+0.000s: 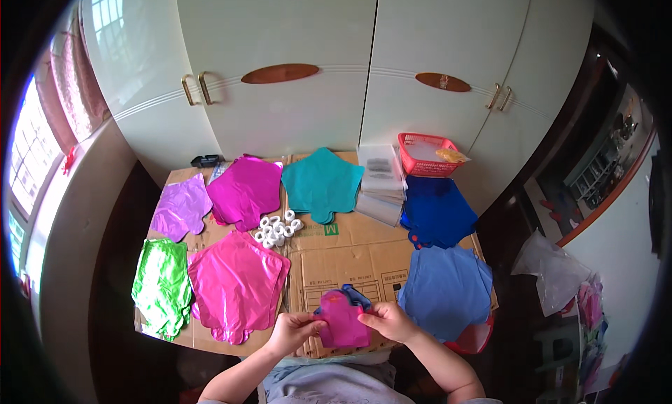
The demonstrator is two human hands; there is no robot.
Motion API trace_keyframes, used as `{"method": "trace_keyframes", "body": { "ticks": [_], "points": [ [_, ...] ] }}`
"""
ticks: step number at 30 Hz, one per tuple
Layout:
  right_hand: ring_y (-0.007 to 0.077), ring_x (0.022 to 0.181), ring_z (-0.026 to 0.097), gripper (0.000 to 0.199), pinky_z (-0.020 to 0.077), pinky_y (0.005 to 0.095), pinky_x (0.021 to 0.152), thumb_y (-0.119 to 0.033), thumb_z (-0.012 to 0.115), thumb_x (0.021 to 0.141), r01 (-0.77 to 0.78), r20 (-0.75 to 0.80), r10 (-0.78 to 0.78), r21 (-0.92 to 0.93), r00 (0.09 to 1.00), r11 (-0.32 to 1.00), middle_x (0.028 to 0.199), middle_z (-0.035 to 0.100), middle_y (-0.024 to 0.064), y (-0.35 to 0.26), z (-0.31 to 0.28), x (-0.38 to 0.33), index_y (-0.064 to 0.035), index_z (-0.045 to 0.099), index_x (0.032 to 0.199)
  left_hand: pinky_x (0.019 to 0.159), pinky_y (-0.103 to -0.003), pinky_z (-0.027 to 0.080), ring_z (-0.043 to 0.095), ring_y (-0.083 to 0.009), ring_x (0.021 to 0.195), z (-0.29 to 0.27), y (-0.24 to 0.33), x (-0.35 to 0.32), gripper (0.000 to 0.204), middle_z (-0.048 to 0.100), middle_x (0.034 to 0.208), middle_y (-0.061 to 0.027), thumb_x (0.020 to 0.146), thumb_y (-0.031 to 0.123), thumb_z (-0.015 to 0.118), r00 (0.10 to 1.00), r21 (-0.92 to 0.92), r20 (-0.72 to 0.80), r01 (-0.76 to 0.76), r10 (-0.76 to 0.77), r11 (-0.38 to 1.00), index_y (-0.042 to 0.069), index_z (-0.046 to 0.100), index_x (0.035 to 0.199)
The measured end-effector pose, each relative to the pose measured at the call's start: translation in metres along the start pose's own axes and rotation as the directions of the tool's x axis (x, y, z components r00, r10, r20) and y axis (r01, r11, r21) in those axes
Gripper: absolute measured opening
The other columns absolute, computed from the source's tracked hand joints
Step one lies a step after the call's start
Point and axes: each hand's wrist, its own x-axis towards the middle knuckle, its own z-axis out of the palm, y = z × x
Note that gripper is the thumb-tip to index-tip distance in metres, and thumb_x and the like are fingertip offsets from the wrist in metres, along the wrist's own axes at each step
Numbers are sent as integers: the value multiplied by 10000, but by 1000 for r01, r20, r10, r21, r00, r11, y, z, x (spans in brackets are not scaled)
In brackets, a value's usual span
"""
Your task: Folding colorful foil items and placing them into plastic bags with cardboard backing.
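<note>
Head view: tall, pale, glossy cabinet doors (280, 33) stand behind the work surface, cut off at the upper edge. A brown cardboard sheet (332, 256) covers that surface, largely concealed by stacks of flat, shaped, shiny sheets: a pink stack (238, 285) at left front, a light blue stack (446, 292) at right front, a teal stack (322, 183) and a magenta stack (246, 188) at the rear, a dark blue stack (442, 211) at right rear, a metallic green stack (162, 285) and a lilac stack (182, 208) along the left. Overlap hides the sheet counts. Rear right: a red plastic basket (427, 169) beside clear plastic sleeves (381, 169).

Left hand (294, 332): thumb and forefinger clamped on the left edge of a small bright pink piece (344, 325), located at the cardboard's front edge. Right hand (390, 322): thumb and fingers clamped on its right side. Fingertips behind it are hidden. Dark blue material (358, 293) shows behind its top, possibly a separate piece. White rings (276, 230) lie clustered near the centre.
</note>
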Motion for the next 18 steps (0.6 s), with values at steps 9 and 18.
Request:
{"method": "trace_keyframes", "body": {
  "ticks": [9,18],
  "points": [
    [81,852,609,209,477,213,762,-137,591,939,90,-132,-57,263,990,961,941,693,37,-1,5,8,24,677,1042,666,-224,537,616,-60,719,-14,-2,13,176,678,795,-29,888,119,666,996,-124,45,83,-78,989,-42,699,952],
    [56,711,608,102,487,213,629,-79,687,860,212,-509,-122,123,852,969,754,688,30,7,26,25,1,682,923,600,-209,520,607,-48,657,-9,-3,25,173,676,725,-34,867,130,695,998,-4,-46,34,-34,999,-39,702,900]
  ]
}}
